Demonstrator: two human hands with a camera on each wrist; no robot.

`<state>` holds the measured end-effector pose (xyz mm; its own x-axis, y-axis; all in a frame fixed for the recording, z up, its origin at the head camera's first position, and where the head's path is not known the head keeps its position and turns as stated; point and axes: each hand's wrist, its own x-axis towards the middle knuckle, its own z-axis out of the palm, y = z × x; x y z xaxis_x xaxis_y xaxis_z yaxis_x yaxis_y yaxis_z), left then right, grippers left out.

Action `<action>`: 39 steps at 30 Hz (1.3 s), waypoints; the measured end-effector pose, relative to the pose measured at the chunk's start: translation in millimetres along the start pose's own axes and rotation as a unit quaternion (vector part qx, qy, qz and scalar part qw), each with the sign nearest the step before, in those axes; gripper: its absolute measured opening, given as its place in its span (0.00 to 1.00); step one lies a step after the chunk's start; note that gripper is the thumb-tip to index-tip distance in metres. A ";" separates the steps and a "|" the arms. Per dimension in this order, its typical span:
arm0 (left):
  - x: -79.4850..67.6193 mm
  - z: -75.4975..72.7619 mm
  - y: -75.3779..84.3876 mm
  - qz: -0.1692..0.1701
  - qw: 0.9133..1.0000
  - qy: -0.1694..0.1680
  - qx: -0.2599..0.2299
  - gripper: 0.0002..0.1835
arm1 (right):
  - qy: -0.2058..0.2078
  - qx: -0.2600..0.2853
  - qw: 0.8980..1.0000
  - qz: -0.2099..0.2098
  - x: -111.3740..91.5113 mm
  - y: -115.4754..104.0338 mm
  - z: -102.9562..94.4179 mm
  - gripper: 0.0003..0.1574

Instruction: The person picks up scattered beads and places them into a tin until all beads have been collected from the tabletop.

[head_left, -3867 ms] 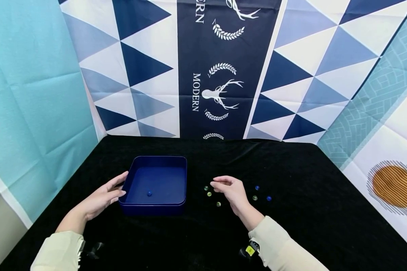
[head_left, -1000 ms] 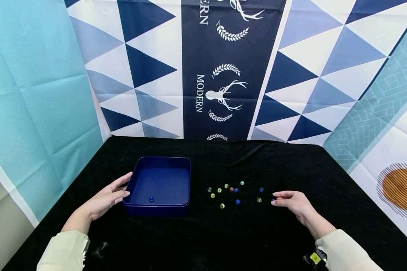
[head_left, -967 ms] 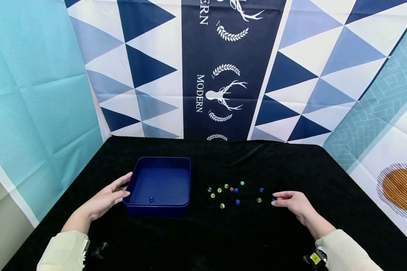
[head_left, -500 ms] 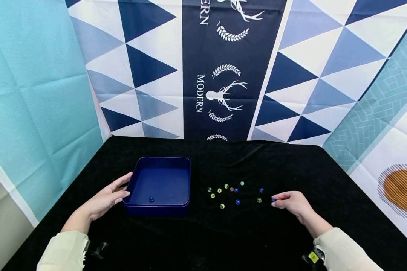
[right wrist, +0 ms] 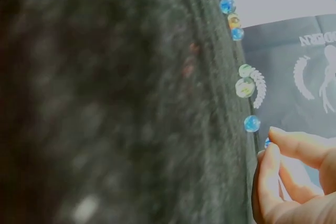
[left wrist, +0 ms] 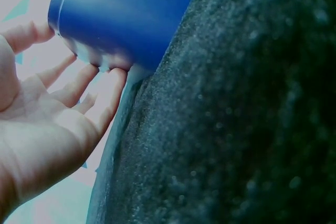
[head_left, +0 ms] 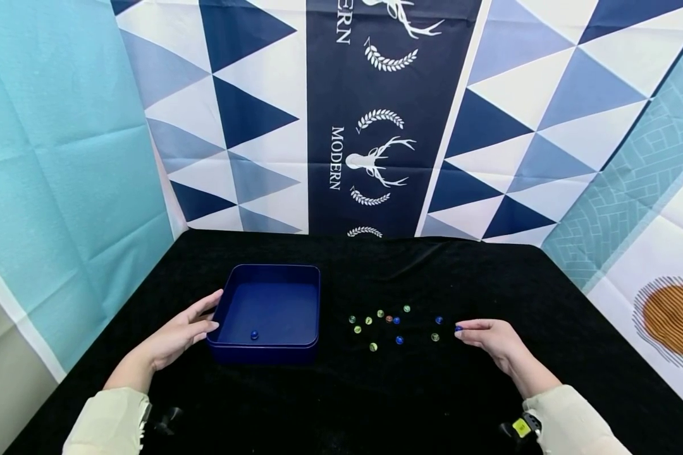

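In the head view my right hand (head_left: pixel 494 341), at the right of the scattered marbles, pinches a blue marble (head_left: pixel 458 328) between thumb and fingertips. The right wrist view shows the same blue marble (right wrist: pixel 268 142) peeking out between the fingertips, close over the cloth. My left hand (head_left: pixel 173 332) rests at the left side of a square dark blue open box (head_left: pixel 262 354), its fingers spread and fairly straight. Seen from the left wrist, the fingertips touch the outer wall of the box (left wrist: pixel 121 19). One blue marble (head_left: pixel 254 335) lies inside near the front wall.
Several green-yellow marbles (head_left: pixel 373 347), a reddish marble (head_left: pixel 389 319) and blue marbles (head_left: pixel 399 340) are strewn between the box and my right hand. Black cloth (head_left: pixel 341 404) covers the table. Patterned fabric (head_left: pixel 375 158) hangs behind it.
My right hand has moved right from above the middle marbles to the far-right blue one, taken hold of it and lifted it slightly. My left hand has stayed at the box.
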<state>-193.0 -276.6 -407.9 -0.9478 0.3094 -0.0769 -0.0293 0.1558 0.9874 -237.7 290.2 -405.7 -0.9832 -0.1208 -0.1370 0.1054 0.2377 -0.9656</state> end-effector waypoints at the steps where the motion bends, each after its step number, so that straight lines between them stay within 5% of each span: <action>1: 0.3 0.1 -0.3 0.000 1.000 0.000 0.000 0.38 | 0.002 0.007 1.000 0.000 0.4 -1.3 0.8 0.15; 39: -0.3 2.1 0.8 0.000 1.000 0.002 -0.004 0.38 | 0.028 0.067 0.997 -0.031 19.2 -25.6 51.5 0.16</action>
<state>-192.1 -274.6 -407.4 -0.9490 0.3058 -0.0767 -0.0319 0.1490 0.9883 -251.5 232.2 -394.9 -0.9948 -0.0766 -0.0674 0.0595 0.1003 -0.9932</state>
